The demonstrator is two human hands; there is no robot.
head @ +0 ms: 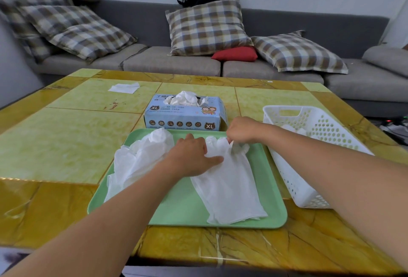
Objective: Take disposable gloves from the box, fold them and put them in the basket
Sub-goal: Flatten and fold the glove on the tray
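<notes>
Item 1: green tray (pixel 176 210), lying flat on the yellow marble-patterned table (pixel 66 144), near its front edge. Item 2: white disposable glove (pixel 229 184), spread flat on the right half of the tray, cuff toward the viewer, fingers toward the box. Left hand (pixel 192 157): fingers straight, palm down, pressing on the glove's palm area. Right hand (pixel 242 131): fingers curled, pinching the glove's finger end at the tray's far edge. Item 3: loose heap of white gloves (pixel 136 162), on the left half of the tray, partly behind the left forearm, its near end spilling over the tray's left rim; count cannot be told. Item 4: blue glove box (pixel 183 115) marked XL, just beyond the tray's far edge, with crumpled white gloves bulging from its top opening. Item 5: white perforated basket (pixel 313 157), on the table just right of the tray, with white material showing inside near its far end, partly hidden behind the right forearm. Item 6: 1 white tissue (pixel 124 87), flat on the far left of the table, well apart from the box. Background: grey sofa (pixel 176 64) bearing plaid cushions (pixel 207 27) and 1 red cushion (pixel 235 54).
</notes>
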